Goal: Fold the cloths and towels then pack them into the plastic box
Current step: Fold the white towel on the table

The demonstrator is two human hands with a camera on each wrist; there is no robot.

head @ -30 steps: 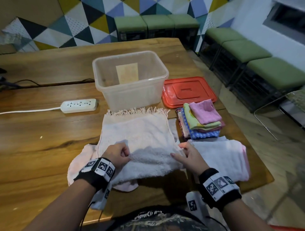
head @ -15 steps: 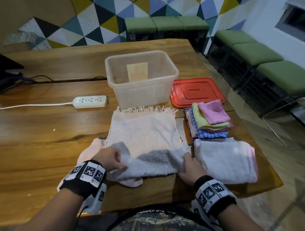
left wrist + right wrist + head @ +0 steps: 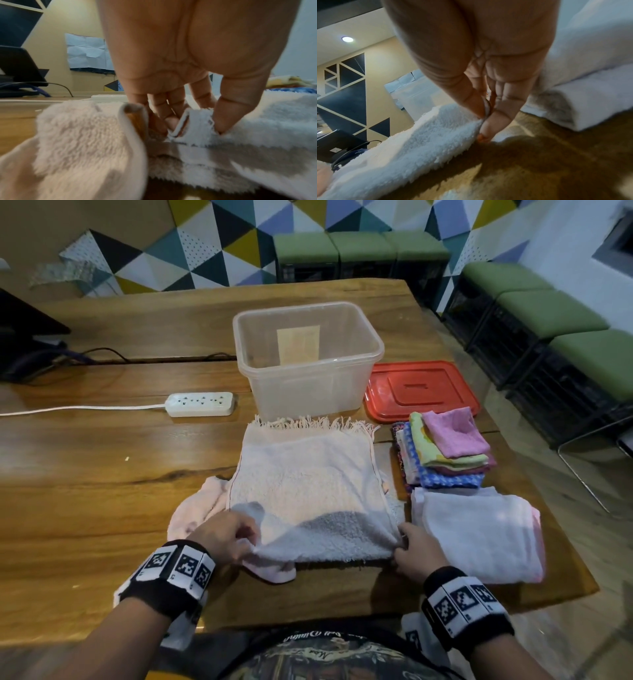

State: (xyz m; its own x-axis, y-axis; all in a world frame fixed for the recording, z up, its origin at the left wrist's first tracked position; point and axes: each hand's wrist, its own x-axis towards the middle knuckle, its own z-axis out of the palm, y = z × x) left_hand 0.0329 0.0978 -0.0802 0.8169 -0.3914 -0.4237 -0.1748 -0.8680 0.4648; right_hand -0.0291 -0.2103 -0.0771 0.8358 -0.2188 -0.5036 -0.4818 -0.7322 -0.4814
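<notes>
The clear plastic box stood open on the wooden table, holding no cloth; only a tan paper label showed through its far wall (whether stuck inside or outside, I could not tell). Its red lid lay flat just to the right of it. The white towel lay spread in front of the box, its fringed far edge almost touching the box's base, on top of a pink towel. The left hand pinched the white towel's near left corner between thumb and fingers, and the right hand pinched the near right corner, fingers narrow. To the right sat a stack of folded coloured cloths and a folded white towel.
</notes>
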